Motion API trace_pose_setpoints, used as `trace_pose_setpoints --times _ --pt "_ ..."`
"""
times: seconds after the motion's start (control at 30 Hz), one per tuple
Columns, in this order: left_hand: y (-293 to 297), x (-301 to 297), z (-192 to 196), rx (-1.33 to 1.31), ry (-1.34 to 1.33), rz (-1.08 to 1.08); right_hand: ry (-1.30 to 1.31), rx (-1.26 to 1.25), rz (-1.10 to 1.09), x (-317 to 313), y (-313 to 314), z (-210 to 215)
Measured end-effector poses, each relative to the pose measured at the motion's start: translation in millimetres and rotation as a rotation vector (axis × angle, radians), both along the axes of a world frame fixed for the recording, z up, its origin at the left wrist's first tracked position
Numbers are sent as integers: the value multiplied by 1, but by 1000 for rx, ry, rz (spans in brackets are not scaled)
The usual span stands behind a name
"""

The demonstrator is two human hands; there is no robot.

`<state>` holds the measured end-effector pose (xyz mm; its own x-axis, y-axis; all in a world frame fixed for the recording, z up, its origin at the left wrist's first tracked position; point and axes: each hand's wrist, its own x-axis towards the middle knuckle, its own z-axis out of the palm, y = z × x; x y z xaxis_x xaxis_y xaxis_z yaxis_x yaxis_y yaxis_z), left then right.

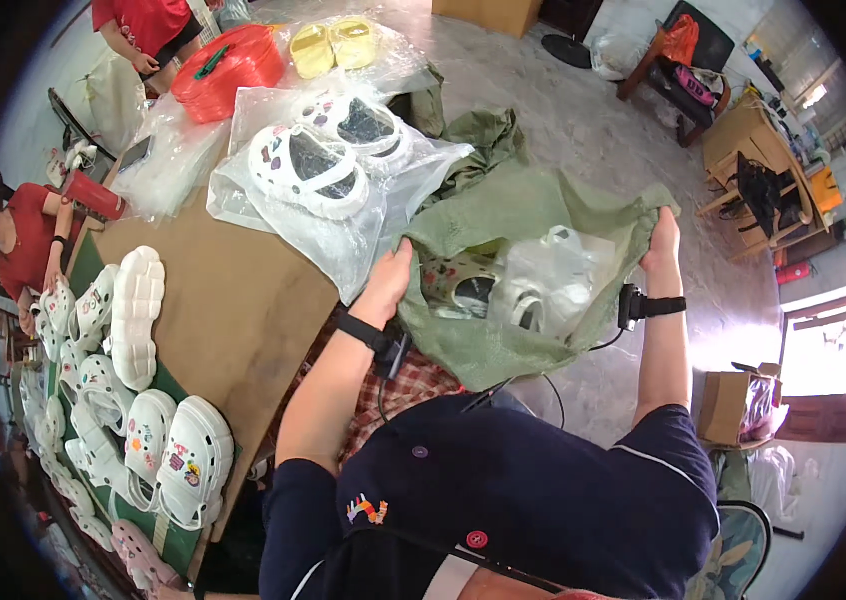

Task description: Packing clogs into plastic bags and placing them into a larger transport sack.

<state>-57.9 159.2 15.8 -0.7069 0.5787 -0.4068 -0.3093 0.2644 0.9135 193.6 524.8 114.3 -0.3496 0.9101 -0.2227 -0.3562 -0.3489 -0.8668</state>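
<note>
A large green woven sack [523,215] lies open beside the brown table [233,320]. My left hand [390,275] grips its near left rim. My right hand [661,240] holds the far right rim, so the mouth is stretched wide. Inside the sack I see a white clog with charms [463,290] and a clog wrapped in a clear plastic bag [543,285]. Both wrists wear black bands with small devices. On the table just left of the sack rests a pair of white clogs [328,155] on clear plastic bags.
Several white decorated clogs [133,380] line the table's left edge. A yellow pair [333,45] and a red stack of baskets [228,65] sit at the far end. Two people in red sit at left and far left. Wooden chairs [753,180] and a cardboard box [728,405] stand on the floor at right.
</note>
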Motion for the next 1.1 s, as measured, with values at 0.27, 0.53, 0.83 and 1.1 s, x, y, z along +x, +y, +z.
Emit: trace_pose_setpoints --times 0.27,0.53,0.83,1.1 --pt "-11 -3 112 352 30 226 208 323 -33 18 -12 84" --pt "-32 15 56 -22 -28 157 -771 274 26 51 4 -11" --pt "-55 -5 28 -118 210 96 -684 1476 43 -55 -163 93" --pt "-84 7 54 -406 509 -46 -820 1865 886 -175 -231 21"
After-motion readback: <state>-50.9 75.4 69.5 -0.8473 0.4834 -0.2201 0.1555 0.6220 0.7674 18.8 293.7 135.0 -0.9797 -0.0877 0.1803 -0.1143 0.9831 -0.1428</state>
